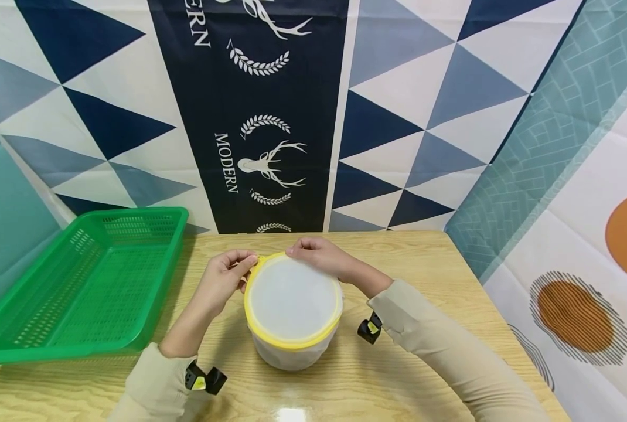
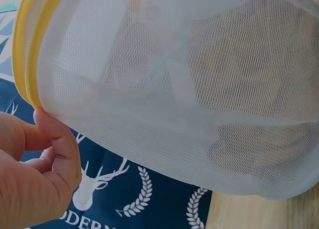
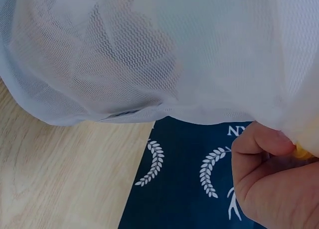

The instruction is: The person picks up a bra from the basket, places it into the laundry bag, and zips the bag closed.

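A round white mesh laundry bag [image 1: 295, 299] with a yellow zipper edge [image 1: 292, 344] stands on the table, its flat lid facing up. At the back left of the yellow edge, my left hand [image 1: 222, 280] pinches the rim between thumb and fingertips. My right hand [image 1: 321, 258] grips the back of the rim, fingers curled over it. In the left wrist view, brownish shapes show faintly through the mesh wall [image 2: 149, 99]. A small bit of yellow [image 3: 302, 151] shows by the right thumb and finger in the right wrist view.
A green perforated plastic basket [image 1: 173, 258] sits at the left of the wood-grain table [image 1: 408, 363]. Patterned cloth [image 1: 271, 88] hangs behind the table's back edge, with more cloth on both sides. Small black cameras [image 1: 369, 329] are strapped at both wrists.
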Demonstrator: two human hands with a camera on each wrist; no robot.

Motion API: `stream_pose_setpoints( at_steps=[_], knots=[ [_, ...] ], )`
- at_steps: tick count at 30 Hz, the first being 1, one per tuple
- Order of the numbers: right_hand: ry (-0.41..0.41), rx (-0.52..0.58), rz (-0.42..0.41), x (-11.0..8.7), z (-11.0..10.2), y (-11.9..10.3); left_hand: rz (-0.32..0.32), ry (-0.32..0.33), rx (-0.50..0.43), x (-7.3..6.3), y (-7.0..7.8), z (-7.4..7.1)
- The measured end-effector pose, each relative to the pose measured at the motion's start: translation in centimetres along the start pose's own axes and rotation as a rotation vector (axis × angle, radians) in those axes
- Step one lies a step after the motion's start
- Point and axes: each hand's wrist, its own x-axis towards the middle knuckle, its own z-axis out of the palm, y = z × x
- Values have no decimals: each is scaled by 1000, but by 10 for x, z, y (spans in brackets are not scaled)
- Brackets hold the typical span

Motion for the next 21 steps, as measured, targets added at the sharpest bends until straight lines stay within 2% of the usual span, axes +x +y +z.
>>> stream_pose_setpoints(
  at_steps=[8, 21],
  knots=[
    [35, -11, 2, -1, 1, -5, -9, -11, -25, 0, 3, -2],
    [137, -136, -39, -5, 5, -11, -12, -29, -45, -3, 8, -4]
  ],
)
